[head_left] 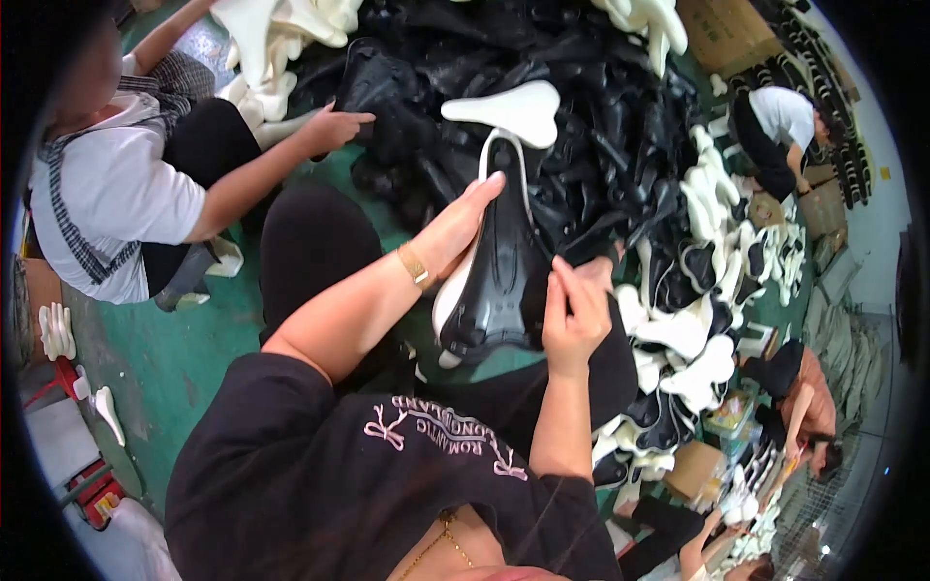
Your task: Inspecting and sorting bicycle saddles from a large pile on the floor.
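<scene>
Between my hands is a bicycle saddle (pixel 499 257), underside up, with its narrow nose pointing away from me. Its base is a black ribbed shell, and white padding shows round the nose and along the left side. My left hand (pixel 465 218) is wrapped round the left edge near the nose, thumb on top of the shell. At the wide end's right edge, my right hand (pixel 576 315) is closed, thumb and index finger against the shell; its other fingers are curled. Just beyond the nose, a loose white saddle pad (pixel 511 108) lies on a heap of black saddle shells (pixel 601 107).
White saddle pads (pixel 693 334) and black shells are piled at my right. A co-worker's hand (pixel 339 129) at left holds a black shell (pixel 373 82). More white pads (pixel 286 29) lie far left. Other people work at the right beside a cardboard box (pixel 695 472). Green floor (pixel 203 339) shows at left.
</scene>
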### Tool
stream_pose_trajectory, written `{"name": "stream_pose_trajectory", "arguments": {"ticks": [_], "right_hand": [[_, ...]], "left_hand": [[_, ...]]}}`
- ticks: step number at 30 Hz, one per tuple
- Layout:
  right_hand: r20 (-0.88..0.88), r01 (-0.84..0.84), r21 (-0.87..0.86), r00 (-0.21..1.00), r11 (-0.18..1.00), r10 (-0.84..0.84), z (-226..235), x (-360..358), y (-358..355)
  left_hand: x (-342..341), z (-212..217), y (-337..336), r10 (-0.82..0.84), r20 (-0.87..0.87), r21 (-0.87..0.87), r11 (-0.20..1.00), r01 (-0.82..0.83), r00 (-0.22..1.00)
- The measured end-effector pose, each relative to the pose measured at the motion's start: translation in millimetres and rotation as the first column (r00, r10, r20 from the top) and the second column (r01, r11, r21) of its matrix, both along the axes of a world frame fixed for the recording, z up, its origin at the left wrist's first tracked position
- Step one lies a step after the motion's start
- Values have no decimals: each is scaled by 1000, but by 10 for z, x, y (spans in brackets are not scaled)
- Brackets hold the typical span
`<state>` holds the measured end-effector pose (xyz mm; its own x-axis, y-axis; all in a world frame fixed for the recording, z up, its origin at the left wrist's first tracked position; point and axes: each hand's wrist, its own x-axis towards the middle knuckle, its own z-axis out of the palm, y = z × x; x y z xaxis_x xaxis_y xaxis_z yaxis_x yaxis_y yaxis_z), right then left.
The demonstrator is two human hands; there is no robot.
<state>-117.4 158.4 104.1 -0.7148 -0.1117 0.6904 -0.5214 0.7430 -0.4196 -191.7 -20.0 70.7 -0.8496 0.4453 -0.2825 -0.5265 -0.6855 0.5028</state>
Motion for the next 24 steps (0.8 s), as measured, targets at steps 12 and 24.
{"name": "stream_pose_trajectory", "arguments": {"ticks": [12,24], "right_hand": [[67,114,-54,992,992,-111,-62,-113,28],[25,143,-52,990,988,-142,-214,-127,24]], "left_hand": [[101,27,-14,-167,-80,-137,978,155,983],[134,-79,-22,-186,189,-71,977,202,964]]}}
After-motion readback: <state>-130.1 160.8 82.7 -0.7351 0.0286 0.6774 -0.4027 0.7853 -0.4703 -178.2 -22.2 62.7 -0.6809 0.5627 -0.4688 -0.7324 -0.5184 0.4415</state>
